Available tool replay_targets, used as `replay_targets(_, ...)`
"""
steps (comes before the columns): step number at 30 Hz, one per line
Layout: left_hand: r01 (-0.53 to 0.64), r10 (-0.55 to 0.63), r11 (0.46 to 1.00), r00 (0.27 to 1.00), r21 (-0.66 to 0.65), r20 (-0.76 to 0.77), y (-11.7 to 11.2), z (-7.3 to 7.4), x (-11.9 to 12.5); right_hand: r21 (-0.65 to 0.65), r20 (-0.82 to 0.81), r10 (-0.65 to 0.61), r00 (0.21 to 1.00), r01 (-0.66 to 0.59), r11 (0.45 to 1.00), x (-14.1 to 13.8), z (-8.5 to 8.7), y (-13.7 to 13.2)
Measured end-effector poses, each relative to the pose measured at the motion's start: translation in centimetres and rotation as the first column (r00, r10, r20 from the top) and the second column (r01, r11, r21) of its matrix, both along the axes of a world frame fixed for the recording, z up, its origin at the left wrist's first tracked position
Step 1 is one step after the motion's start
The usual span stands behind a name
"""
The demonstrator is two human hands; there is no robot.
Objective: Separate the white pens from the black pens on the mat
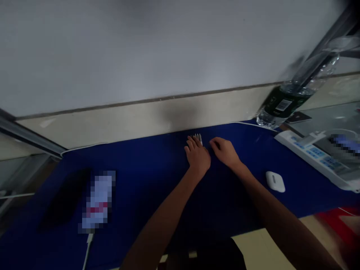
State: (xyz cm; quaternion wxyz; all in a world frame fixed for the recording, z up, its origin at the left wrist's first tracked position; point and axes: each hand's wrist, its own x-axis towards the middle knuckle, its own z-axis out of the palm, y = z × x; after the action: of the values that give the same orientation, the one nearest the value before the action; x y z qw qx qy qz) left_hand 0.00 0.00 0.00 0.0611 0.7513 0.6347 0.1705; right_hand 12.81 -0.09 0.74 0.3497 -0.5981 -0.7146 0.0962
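My left hand (198,154) lies palm down near the back edge of the blue-covered table (146,161), its fingers stretched out and slightly apart. Under and beside its fingertips are several thin, light pen-like sticks (200,138) with pointed tips, lying side by side toward the wall. The hand covers most of their length. Just to the right, my right hand (225,151) rests on the cloth with its fingers curled in. What those fingers hold, if anything, is hidden. A small gap separates the two hands.
On the left lie a phone with a blurred screen (98,200), its white cable (87,249) and a dark flat object (67,197). To the right are a white earbud case (275,182), a white power strip (315,157) and a large clear bottle (292,99). A wall (135,120) bounds the back.
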Motion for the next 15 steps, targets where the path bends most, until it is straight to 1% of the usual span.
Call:
replay_targets(3, 0.098, -0.097, 0.995, 0.994, 0.026, -0.045, -0.1, 0.1, -1.7, 0.002, 0.004, 0.005, 1.0, -0.005, 1.0, -0.1, -0.1, 0.0)
replay_targets(5, 0.214, -0.208, 0.976, 0.971, 0.047, -0.119, -0.1, 0.4, -3.6, 0.007, 0.002, 0.002, 1.0, -0.002, 1.0, -0.2, -0.1, 0.0)
replay_targets(6, 0.284, -0.273, 0.958, 0.949, 0.046, -0.16, -0.1, 0.6, -4.8, 0.008, 0.001, 0.003, 1.0, -0.003, 1.0, -0.2, -0.1, 0.0)
replay_targets(9, 0.476, -0.46, 0.879, 0.855, 0.01, -0.239, -0.2, 1.1, -8.4, 0.005, -0.002, 0.016, 1.0, -0.016, 1.0, -0.3, 0.0, 0.0)
replay_targets(13, 0.579, -0.571, 0.815, 0.79, -0.035, -0.222, -0.7, 1.5, -12.8, -0.008, -0.003, 0.045, 0.999, -0.045, 0.999, -1.0, 0.0, -0.3)
replay_targets(15, 0.602, -0.599, 0.796, 0.771, -0.06, -0.213, -1.1, 1.7, -14.5, -0.022, 0.0, 0.068, 0.998, -0.068, 0.997, -1.6, 0.1, -0.6)
